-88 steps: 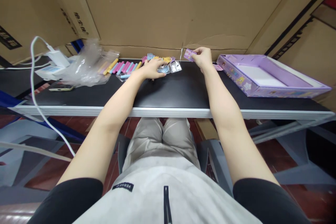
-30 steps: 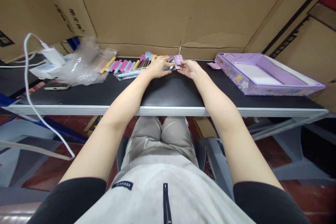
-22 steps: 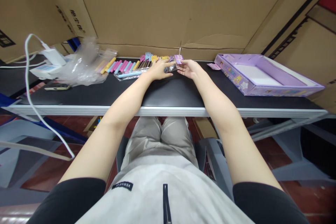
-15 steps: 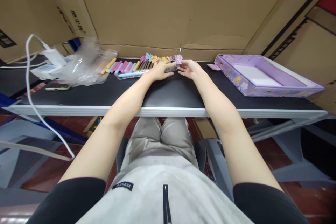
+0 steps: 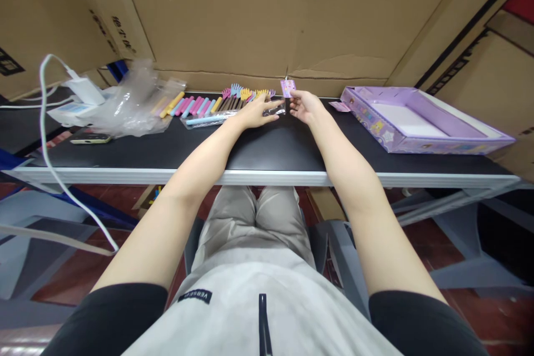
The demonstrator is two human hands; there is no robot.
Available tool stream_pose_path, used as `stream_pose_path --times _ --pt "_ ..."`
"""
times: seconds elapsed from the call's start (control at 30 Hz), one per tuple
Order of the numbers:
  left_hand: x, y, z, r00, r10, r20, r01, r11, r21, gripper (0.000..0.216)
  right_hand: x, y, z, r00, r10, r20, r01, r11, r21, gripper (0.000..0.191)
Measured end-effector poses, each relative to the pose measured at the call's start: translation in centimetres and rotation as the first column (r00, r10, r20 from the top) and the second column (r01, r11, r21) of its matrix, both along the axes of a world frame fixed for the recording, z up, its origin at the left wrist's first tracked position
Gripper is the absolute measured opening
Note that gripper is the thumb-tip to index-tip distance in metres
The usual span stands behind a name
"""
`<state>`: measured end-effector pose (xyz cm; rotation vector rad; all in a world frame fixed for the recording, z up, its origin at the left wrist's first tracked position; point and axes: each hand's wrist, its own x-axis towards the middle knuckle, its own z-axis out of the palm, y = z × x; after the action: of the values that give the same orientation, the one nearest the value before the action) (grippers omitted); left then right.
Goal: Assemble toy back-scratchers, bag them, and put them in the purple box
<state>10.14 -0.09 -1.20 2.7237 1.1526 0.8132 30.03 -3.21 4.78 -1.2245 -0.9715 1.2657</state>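
Note:
My left hand [image 5: 253, 115] lies palm down on a clear plastic bag [image 5: 217, 117], its thumb and index finger stretched out to the right. Inside the bag is a back scratcher with a light blue handle [image 5: 202, 120]; my hand covers its middle. In my right hand [image 5: 305, 106] a small purple printed card [image 5: 287, 87] is pinched by its lower right corner, held up near the cardboard wall. Behind my left hand, several back scratchers [image 5: 231, 103] lie in a row, with coloured hand-shaped heads and pink, blue and yellow handles.
An open purple box tray [image 5: 434, 147] stands at the right, with another purple card [image 5: 340, 106] beside it. Crumpled clear bags [image 5: 133, 108], a phone [image 5: 90, 138] and a white charger with a cable [image 5: 87, 90] are at the left. Cardboard [image 5: 258, 22] walls the table's back.
My right hand has shifted slightly right and turned the purple card upright, away from the bag. The left hand stays on the bag, its index finger now straighter.

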Motion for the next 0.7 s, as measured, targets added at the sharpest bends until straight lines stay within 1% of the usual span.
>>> stream_pose_path --times 0.1,0.2,0.3,0.43,0.5,0.6,0.7 --pt "-0.1 -0.1 0.1 1.0 0.009 -0.022 -0.009 1.0 0.002 0.069 0.0 -0.5 0.7 0.998 -0.042 0.046 0.039 0.996 0.077 0.033" --pt "-0.1 -0.3 0.2 0.998 0.028 -0.059 -0.028 1.0 0.009 0.068 -0.1 -0.7 0.9 0.989 -0.036 0.146 0.014 0.989 0.148 0.032" --pt "0.0 -0.6 0.4 0.996 0.048 -0.077 -0.046 0.999 0.017 0.065 -0.3 -0.7 0.5 0.969 -0.031 0.243 -0.007 0.988 0.154 0.031" --pt "0.0 -0.9 0.5 0.996 0.061 -0.067 -0.06 0.998 0.017 0.064 -0.6 -0.7 0.1 0.935 -0.127 0.332 0.076 0.984 0.162 0.03" --pt "0.0 -0.9 0.5 0.997 0.054 -0.046 -0.054 0.998 0.014 0.064 -0.7 -0.7 -0.1 0.936 -0.131 0.327 0.084 0.985 0.152 0.029" --pt "-0.1 -1.1 0.7 0.999 0.034 -0.019 -0.034 0.999 0.007 0.066 -0.8 -0.6 -0.3 0.956 -0.082 0.28 0.054 0.993 0.105 0.025" --pt "0.0 -1.5 1.1 0.999 0.039 -0.024 -0.039 0.999 -0.01 0.068 -0.9 -0.6 -0.7 0.974 -0.035 0.224 0.02 0.997 0.071 0.024"
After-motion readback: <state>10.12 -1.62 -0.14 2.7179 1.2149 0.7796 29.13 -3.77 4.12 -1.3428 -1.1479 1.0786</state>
